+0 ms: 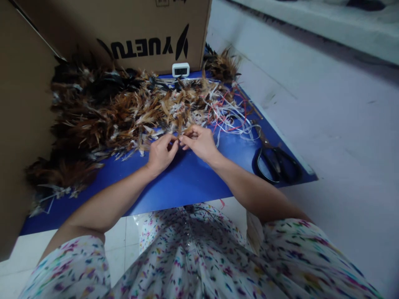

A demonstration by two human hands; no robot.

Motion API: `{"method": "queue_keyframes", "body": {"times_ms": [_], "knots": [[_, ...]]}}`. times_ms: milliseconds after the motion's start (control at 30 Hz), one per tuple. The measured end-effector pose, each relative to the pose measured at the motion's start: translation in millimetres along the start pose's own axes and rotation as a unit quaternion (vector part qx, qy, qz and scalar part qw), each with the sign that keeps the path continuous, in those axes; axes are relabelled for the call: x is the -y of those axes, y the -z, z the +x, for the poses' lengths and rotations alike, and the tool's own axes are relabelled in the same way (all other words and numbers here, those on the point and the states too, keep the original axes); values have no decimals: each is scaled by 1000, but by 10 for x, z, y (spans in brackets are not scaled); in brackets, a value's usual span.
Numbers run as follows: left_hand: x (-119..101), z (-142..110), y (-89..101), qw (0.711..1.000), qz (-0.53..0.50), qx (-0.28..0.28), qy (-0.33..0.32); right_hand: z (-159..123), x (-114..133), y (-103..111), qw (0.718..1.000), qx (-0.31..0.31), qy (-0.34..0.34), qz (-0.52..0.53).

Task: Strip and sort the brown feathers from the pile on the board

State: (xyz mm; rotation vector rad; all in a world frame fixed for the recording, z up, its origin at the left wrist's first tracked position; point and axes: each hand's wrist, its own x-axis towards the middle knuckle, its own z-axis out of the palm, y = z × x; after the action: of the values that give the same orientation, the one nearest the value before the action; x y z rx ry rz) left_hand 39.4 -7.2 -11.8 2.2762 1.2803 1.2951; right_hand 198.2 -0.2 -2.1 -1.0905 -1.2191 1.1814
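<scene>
My left hand [162,153] and my right hand [201,143] meet fingertip to fingertip over the blue table top [174,182]. The fingers of each are curled into a pinch. Whatever lies between them is too small and too covered to make out. Just beyond my fingers spreads a heap of brown and golden feathers [134,110], with pale fluffy quill ends on the near side. A tangle of white and red strings [230,116] lies past my right hand.
Black-handled scissors [276,164] rest at the table's right edge. A small white digital timer [181,70] stands before a cardboard box [146,25]. A separate feather bunch [64,172] lies at the left, another [222,64] at the back right. A pale wall [336,124] borders the right.
</scene>
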Motion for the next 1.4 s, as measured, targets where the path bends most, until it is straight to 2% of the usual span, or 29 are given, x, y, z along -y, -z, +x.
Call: {"method": "queue_keyframes", "body": {"times_ms": [300, 600, 733, 900, 1033, 1200, 1300, 1400], "knots": [[36, -21, -7, 997, 78, 24, -11, 0, 5, 2, 1000, 15, -22, 11], [19, -31, -9, 995, 96, 21, -20, -23, -34, -14, 1000, 23, -10, -7], [-2, -5, 8, 998, 58, 22, -8, -20, -4, -11, 1000, 22, -13, 15], [7, 46, 34, 994, -71, 58, 57, -15, 82, 24, 999, 20, -10, 25], [39, 66, 20, 964, -209, 111, 124, -5, 112, 45, 1000, 20, 10, 18], [33, 90, 5, 895, -370, 145, 203, -10, 143, 40, 999, 24, 37, 18], [10, 100, 17, 859, -424, 166, 235, -17, 167, 34, 999, 28, 39, 24], [-6, 103, 26, 837, -453, 170, 254, -23, 185, 34, 998, 29, 38, 32]]}}
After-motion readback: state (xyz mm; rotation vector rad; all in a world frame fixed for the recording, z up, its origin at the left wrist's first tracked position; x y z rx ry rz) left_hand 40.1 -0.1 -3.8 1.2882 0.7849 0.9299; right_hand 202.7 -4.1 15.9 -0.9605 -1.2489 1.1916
